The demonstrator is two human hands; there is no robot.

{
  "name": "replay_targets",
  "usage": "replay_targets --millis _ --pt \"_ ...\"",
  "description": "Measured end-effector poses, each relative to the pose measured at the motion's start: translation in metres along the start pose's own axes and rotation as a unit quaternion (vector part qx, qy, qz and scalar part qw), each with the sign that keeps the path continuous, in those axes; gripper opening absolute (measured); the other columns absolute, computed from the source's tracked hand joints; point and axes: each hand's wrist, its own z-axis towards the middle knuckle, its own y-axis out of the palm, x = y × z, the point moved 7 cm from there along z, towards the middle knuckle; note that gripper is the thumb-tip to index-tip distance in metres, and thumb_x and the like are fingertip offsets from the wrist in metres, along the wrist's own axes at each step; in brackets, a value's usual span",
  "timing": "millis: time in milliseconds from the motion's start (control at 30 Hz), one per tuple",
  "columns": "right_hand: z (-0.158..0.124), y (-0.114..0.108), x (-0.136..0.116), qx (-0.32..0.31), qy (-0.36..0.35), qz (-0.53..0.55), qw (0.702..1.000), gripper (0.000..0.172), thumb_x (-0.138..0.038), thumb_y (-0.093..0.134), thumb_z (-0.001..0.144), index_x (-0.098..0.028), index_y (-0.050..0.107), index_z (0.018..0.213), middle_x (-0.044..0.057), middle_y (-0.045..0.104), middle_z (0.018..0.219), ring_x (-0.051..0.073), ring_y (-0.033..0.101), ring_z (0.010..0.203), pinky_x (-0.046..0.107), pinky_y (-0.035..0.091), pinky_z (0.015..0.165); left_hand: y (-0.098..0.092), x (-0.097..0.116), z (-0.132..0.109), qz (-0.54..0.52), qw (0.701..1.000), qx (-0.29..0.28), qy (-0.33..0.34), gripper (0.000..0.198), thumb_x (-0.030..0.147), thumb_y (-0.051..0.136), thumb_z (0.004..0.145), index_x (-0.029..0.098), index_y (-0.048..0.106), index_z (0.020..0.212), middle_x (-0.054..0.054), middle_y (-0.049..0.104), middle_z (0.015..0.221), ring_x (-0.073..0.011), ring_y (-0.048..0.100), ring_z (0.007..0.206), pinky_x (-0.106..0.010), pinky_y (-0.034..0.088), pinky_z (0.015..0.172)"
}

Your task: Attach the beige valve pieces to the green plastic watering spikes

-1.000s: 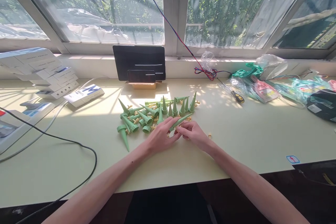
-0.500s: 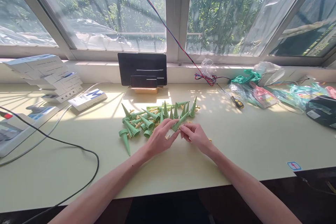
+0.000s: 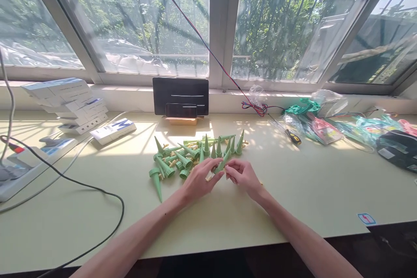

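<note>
Large blue "M" on the flat white box, other print too small

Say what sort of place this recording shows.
Probably a small workroom or light-assembly bench by windows: a long pale table sits below wide windows, holding a pile of green cone-shaped pieces, a screwdriver and stacked white boxes.

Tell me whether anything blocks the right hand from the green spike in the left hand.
Nothing visible stands between the right hand and the green spike in the left hand; the upright spikes are beyond, not between.
</note>
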Motion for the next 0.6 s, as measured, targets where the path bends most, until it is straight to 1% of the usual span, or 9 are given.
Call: replay_targets --millis 100,200,267,333,400,500,600 --pt "0.0 0.0 -0.002 -0.007 0.004 -0.023 1.0 0.026 -0.04 0.067 0.083 -0.016 0.062 0.075 -0.001 0.059 0.057 0.009 0.042 0.047 0.023 0.033 0.047 -0.009 -0.002 0.002 0.017 0.998 0.063 0.002 0.024 0.027 0.054 0.096 0.019 0.058 0.118 -0.004 0.063 0.088 -0.0136 0.06 0.075 -0.025 0.051 0.067" --pt "0.0 0.001 -0.002 -0.026 0.004 -0.055 0.998 0.027 -0.039 0.064 0.084 -0.016 0.062 0.07 -0.001 0.055 0.053 0.01 0.045 0.048 0.023 0.034 0.048 -0.019 -0.004 0.002 0.041 0.991 0.126 -0.007 0.018 0.026 0.057 0.094 0.018 0.062 0.11 0.001 0.058 0.071 -0.0112 0.054 0.062 -0.023 0.047 0.059" --pt "-0.001 0.004 -0.001 -0.049 -0.001 -0.078 0.996 0.027 -0.038 0.064 0.084 -0.016 0.061 0.067 -0.002 0.053 0.054 0.01 0.048 0.049 0.024 0.035 0.049 -0.023 -0.006 0.001 0.052 0.987 0.152 -0.021 0.015 0.025 0.056 0.094 0.017 0.063 0.105 0.004 0.055 0.063 -0.0095 0.049 0.054 -0.022 0.044 0.055" --pt "-0.001 0.007 0.002 -0.074 -0.002 -0.098 0.992 0.027 -0.037 0.063 0.084 -0.017 0.061 0.066 -0.002 0.052 0.054 0.011 0.049 0.05 0.024 0.036 0.05 -0.024 -0.007 0.0 0.057 0.985 0.159 -0.035 0.015 0.023 0.053 0.096 0.017 0.064 0.104 0.004 0.055 0.06 -0.0087 0.047 0.051 -0.021 0.043 0.054" --pt "-0.001 0.011 0.005 -0.095 -0.001 -0.115 0.989 0.029 -0.038 0.062 0.084 -0.017 0.059 0.064 -0.002 0.051 0.054 0.011 0.047 0.05 0.024 0.036 0.049 -0.023 -0.008 -0.001 0.056 0.986 0.152 -0.039 0.018 0.022 0.048 0.098 0.017 0.064 0.105 0.003 0.058 0.062 -0.0088 0.049 0.051 -0.021 0.043 0.054" --pt "-0.002 0.014 0.007 -0.109 -0.002 -0.135 0.985 0.032 -0.037 0.06 0.085 -0.017 0.055 0.06 -0.002 0.048 0.052 0.01 0.042 0.048 0.024 0.032 0.047 -0.02 -0.006 -0.001 0.049 0.989 0.134 -0.024 0.019 0.019 0.044 0.099 0.017 0.062 0.106 0.0 0.062 0.068 -0.0096 0.052 0.054 -0.022 0.044 0.056" --pt "-0.002 0.014 0.008 -0.109 -0.003 -0.152 0.982 0.032 -0.033 0.059 0.084 -0.018 0.05 0.057 -0.004 0.043 0.051 0.009 0.037 0.048 0.024 0.029 0.047 -0.018 -0.004 0.001 0.041 0.992 0.118 -0.005 0.021 0.016 0.041 0.099 0.017 0.061 0.105 -0.001 0.061 0.072 -0.01 0.052 0.057 -0.022 0.043 0.056"
